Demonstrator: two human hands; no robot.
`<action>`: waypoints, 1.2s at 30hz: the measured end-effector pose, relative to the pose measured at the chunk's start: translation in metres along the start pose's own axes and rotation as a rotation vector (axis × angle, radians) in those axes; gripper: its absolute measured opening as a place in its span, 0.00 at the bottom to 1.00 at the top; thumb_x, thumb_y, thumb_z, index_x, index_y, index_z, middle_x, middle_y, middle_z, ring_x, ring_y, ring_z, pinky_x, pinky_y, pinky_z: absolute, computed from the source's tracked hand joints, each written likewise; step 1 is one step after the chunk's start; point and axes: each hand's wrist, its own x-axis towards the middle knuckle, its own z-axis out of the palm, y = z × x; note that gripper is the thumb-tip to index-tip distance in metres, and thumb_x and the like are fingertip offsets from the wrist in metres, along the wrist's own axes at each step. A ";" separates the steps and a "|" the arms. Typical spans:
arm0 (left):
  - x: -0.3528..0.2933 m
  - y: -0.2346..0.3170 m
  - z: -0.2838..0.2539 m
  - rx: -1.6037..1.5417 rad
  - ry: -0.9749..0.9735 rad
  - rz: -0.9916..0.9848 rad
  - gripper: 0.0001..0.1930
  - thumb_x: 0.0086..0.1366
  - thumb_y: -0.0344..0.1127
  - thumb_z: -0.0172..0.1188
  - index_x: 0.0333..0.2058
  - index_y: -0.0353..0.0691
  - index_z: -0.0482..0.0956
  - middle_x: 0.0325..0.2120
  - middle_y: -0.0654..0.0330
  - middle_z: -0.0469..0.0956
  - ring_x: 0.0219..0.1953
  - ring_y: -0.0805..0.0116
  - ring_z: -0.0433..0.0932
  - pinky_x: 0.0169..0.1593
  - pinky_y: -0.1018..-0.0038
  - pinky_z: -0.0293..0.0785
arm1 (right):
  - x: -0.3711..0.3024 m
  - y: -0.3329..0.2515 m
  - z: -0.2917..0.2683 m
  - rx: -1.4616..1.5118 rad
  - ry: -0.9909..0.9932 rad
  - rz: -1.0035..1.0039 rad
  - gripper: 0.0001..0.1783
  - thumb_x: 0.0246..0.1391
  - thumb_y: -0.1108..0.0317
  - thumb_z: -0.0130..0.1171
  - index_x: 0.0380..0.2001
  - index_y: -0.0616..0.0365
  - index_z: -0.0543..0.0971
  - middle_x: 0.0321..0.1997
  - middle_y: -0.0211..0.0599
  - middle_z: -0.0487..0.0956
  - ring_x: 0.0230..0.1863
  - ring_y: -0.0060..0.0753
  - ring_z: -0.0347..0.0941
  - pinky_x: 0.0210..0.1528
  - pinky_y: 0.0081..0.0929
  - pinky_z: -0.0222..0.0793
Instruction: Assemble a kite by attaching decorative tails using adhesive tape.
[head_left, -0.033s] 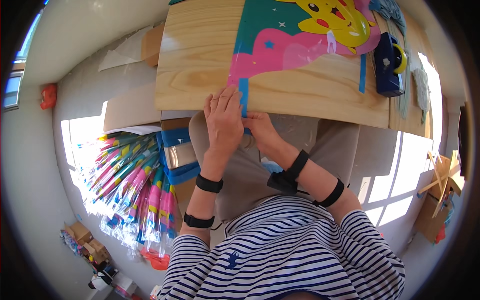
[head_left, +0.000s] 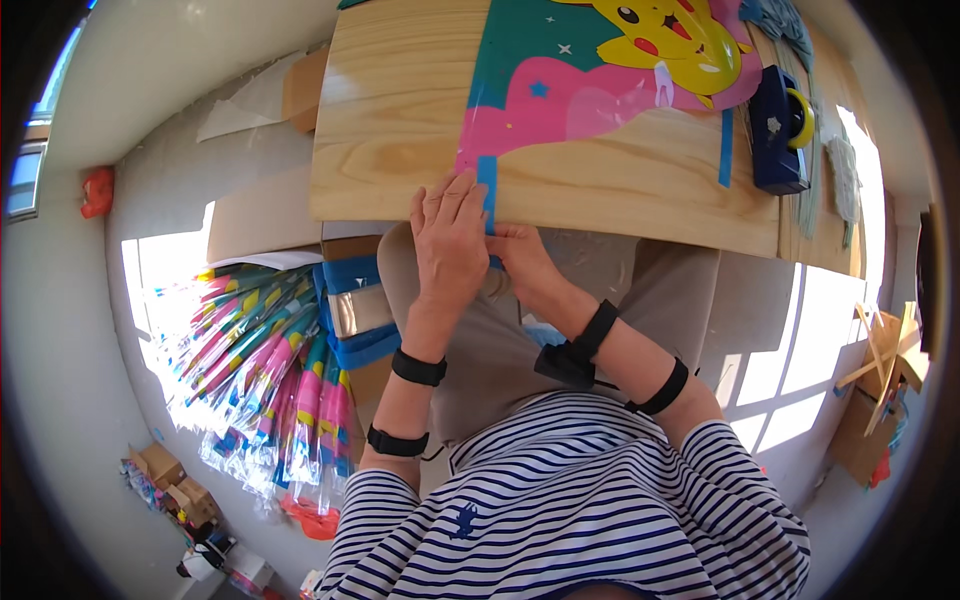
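Observation:
On the wooden table lies a glossy pink and green sheet (head_left: 560, 95) printed with a yellow cartoon figure. A narrow blue tape strip (head_left: 487, 190) runs from the sheet's lower left corner down to the table's near edge. My left hand (head_left: 450, 240) rests just left of that strip, its fingers stretched flat over the sheet's corner and the table edge. My right hand (head_left: 522, 258) is closed, thumb and finger at the strip's lower end by the edge. Its other fingers are curled and partly hidden.
A dark blue tape dispenser (head_left: 780, 130) with a yellow roll stands at the table's right, near another blue strip (head_left: 725, 148). Left of my legs are a blue bin (head_left: 355, 350) and a pile of colourful items in clear wrappers (head_left: 260, 350). Cardboard and wood pieces (head_left: 880, 370) stand far right.
My left hand has shifted very slightly. Otherwise nothing visibly differs.

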 end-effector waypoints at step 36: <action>-0.002 -0.007 0.015 0.046 -0.137 0.014 0.19 0.67 0.34 0.56 0.55 0.36 0.76 0.61 0.55 0.71 0.67 0.57 0.64 0.71 0.48 0.45 | 0.005 0.009 0.003 -0.008 0.061 -0.006 0.11 0.63 0.73 0.53 0.39 0.61 0.85 0.37 0.30 0.84 0.38 0.20 0.74 0.40 0.22 0.67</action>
